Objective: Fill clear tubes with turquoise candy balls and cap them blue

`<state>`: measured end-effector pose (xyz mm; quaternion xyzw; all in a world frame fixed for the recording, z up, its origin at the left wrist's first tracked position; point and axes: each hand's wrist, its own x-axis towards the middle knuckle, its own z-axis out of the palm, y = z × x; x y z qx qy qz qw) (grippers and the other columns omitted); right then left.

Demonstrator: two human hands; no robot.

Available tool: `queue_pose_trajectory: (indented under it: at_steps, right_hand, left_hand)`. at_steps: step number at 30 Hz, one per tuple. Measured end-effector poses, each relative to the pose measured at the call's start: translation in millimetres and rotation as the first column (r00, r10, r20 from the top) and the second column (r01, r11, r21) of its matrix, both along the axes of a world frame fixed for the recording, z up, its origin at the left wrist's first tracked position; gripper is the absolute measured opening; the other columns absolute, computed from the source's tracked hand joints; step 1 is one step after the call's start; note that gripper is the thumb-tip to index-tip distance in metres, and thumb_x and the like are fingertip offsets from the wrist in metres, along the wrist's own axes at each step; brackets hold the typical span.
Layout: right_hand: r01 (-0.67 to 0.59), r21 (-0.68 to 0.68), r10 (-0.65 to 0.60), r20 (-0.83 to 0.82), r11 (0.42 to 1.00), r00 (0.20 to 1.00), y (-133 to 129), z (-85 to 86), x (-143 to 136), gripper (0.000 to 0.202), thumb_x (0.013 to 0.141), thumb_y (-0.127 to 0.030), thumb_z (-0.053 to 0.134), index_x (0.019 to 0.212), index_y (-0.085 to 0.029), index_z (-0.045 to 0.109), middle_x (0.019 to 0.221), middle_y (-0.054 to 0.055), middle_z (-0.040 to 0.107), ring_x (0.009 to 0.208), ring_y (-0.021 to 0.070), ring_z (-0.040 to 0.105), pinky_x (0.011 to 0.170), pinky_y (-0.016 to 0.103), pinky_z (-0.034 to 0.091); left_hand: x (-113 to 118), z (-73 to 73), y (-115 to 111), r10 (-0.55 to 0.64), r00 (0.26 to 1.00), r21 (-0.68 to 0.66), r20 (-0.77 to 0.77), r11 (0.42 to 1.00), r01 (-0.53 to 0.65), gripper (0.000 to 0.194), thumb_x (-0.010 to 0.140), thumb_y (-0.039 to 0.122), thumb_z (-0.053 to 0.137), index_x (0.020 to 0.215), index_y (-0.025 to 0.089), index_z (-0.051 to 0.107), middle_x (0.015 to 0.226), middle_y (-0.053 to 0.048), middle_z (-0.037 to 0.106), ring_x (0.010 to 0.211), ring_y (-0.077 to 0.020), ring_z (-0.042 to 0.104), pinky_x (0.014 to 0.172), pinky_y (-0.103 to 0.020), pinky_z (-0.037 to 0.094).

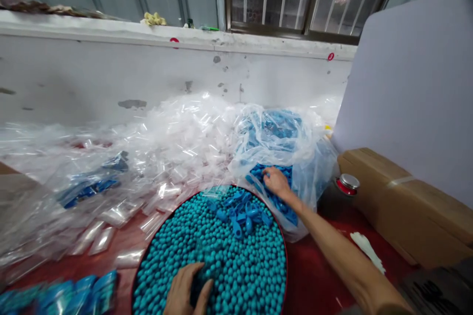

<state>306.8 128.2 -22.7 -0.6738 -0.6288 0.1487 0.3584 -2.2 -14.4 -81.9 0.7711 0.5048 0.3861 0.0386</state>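
Below, beads (pixel 244 265) in tray (pixel 286 259), left hand (pixel 185 291) half open, blue pieces (pixel 286 210) in bag (pixel 320 169), right hand (pixel 276 183) curled, holds unclear.

Between the left hand (pixel 188 290) and the packed sachets (pixel 84 293) at its left, a strip of red surface (pixel 123 278) lies open, crossed by the round tray's rim (pixel 133 275). Piled clear bags (pixel 185 142) block the way ahead of it; the large plastic bag (pixel 318 172) walls in the right hand (pixel 276 183), with jar (pixel 347 184) and carton (pixel 410 201) beyond.
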Motion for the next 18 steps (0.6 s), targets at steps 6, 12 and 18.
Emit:
queue_pose_trajectory:
  at_steps: [6,12,18]
  right_hand:
    - [0.032,-0.046,-0.038,-0.116,0.998,0.992,34,-37.3,23,0.028,0.070,-0.028,0.051,0.093,-0.015,0.057,0.090,0.006,0.061,0.089,0.0206,0.053,0.080,0.033,0.039]
    - [-0.138,-0.004,0.134,-0.195,0.990,0.972,15,-34.7,-3,0.028,0.070,-0.025,0.047,0.095,-0.015,0.057,0.084,0.002,0.062,0.078,0.0162,0.055,0.071,0.027,0.042]
    - [-0.342,0.029,0.343,-0.064,0.939,0.937,-30,-8.0,-36,0.027,0.069,-0.013,0.048,0.090,-0.020,0.064,0.093,0.002,0.060,0.086,0.0167,0.054,0.079,0.028,0.040]
  left_hand:
    - [13,22.0,-10,0.008,0.997,-0.183,0.073,0.983,0.005,0.022,0.074,0.035,0.052,0.090,0.019,0.053,0.085,-0.005,0.058,0.081,-0.0195,0.057,0.071,-0.033,0.049]
    - [16,30.4,-15,0.025,0.991,-0.329,0.134,0.944,0.020,0.017,0.075,0.032,0.052,0.087,0.020,0.053,0.085,-0.004,0.055,0.084,-0.0198,0.053,0.076,-0.035,0.045]
    - [17,35.6,-18,0.040,0.981,-0.305,0.188,0.952,0.019,0.014,0.073,0.029,0.054,0.084,0.020,0.054,0.087,-0.004,0.053,0.085,-0.0190,0.052,0.077,-0.034,0.043]
